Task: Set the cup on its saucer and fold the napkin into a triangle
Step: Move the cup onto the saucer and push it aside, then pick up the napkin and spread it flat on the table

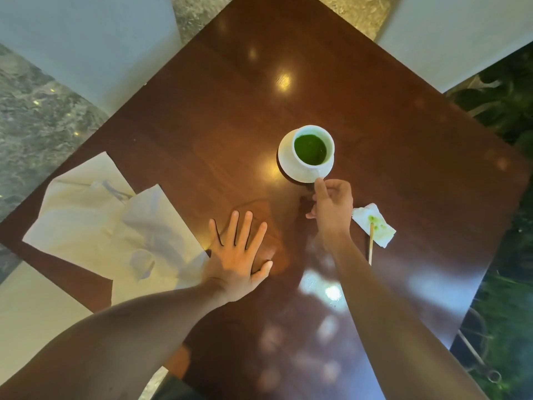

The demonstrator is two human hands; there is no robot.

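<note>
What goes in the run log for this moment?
white cup of green liquid: on white saucer | right hand: at cup handle | left hand: flat on table | cream napkin: unfolded

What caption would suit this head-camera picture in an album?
Right hand at the handle of a cup of green drink on its saucer; left hand flat on the table beside an unfolded napkin.

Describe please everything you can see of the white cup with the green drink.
The round white ceramic-looking cup stands upright on a white saucer, set toward the saucer's far right side, on the dark glossy wooden table. It holds an opaque green liquid well below the rim. Its small handle points toward the person, where the fingers of the right hand touch or pinch it.
</note>
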